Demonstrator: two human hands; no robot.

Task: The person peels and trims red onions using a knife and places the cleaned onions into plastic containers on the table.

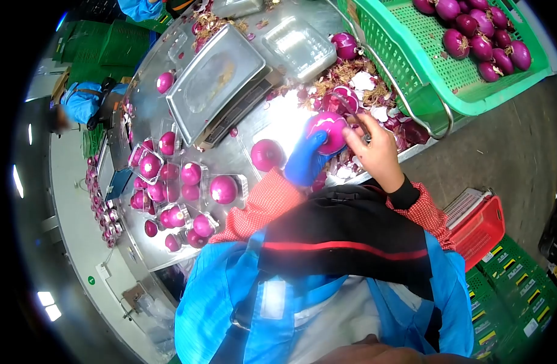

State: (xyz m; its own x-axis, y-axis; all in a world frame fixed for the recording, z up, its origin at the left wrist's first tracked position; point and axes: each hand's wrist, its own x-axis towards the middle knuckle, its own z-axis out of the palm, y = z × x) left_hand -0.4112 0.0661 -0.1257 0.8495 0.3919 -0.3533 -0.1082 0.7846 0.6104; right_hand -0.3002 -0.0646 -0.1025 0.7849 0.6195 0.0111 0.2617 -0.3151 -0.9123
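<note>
My left hand (304, 161), in a blue glove, is closed around a peeled red onion (330, 128) over the table's near edge. My bare right hand (377, 151) is closed on a slim dark metal tool (352, 109), close against the onion's right side. My fingers cover part of the tool, so I cannot tell whether it is a knife or scissors. Another peeled onion (266, 155) lies left of my glove. Beyond my hands, an onion (345, 97) rests by a heap of dry skins and roots (366, 82).
A scale (221, 85) stands on the metal table (169, 258). Several onions in clear trays (224, 189) sit at left, and a stack of clear trays (300, 48) behind. A green crate (406, 67) holds onions at right. A red basket (482, 233) stands below. A co-worker (84, 103) is at far left.
</note>
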